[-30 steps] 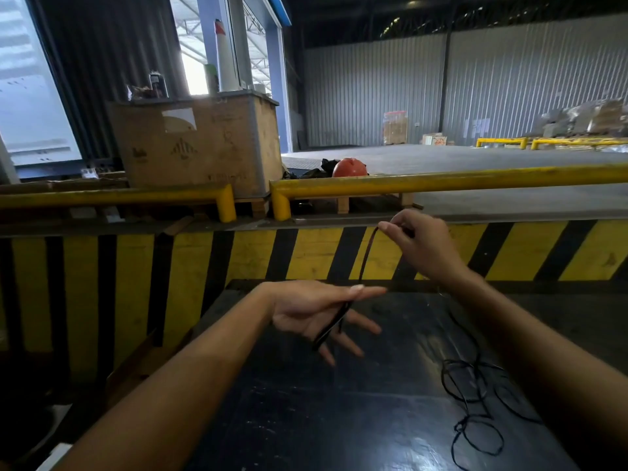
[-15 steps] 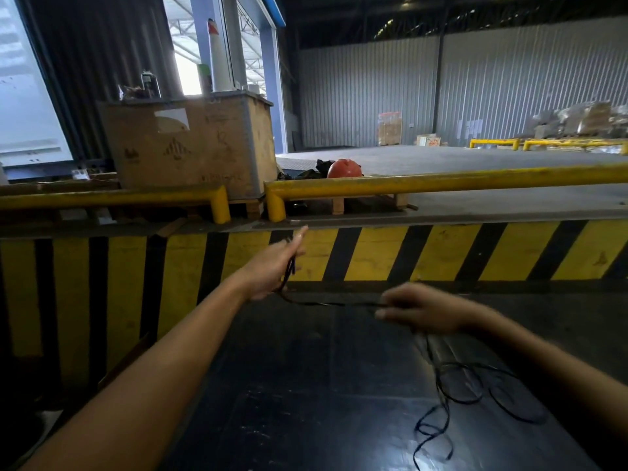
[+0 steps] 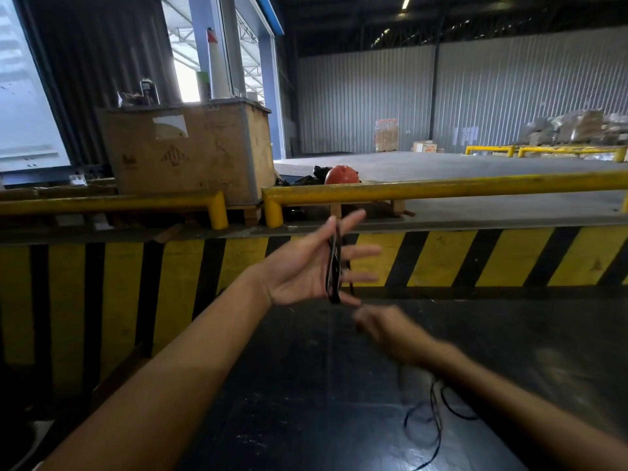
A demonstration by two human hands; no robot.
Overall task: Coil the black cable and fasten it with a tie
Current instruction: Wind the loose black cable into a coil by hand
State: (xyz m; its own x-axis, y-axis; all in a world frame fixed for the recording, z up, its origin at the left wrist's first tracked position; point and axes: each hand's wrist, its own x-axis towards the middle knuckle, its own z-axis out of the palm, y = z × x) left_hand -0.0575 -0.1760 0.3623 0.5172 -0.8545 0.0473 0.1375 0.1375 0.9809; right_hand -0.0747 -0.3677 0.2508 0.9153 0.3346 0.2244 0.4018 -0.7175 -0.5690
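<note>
My left hand [image 3: 306, 266] is raised palm up, fingers spread, with loops of the black cable [image 3: 333, 266] wound across the palm between thumb and fingers. My right hand [image 3: 384, 329] is just below and to the right of it, blurred by motion, fingers closed on the cable's running length. Below that hand the rest of the cable falls in loose tangled loops [image 3: 431, 423] onto the dark platform [image 3: 289, 402]. No tie is in view.
A yellow-and-black striped wall [image 3: 475, 256] rises just behind the platform, topped by yellow guard rails [image 3: 441, 190]. A large wooden crate [image 3: 190, 154] and an orange hard hat [image 3: 341, 175] sit beyond the rails. The warehouse floor stretches behind.
My left hand rose and turned palm up with more cable loops wound on it. My right hand swept from the left hand's level down beneath it, and the loose cable on the platform got shorter.
</note>
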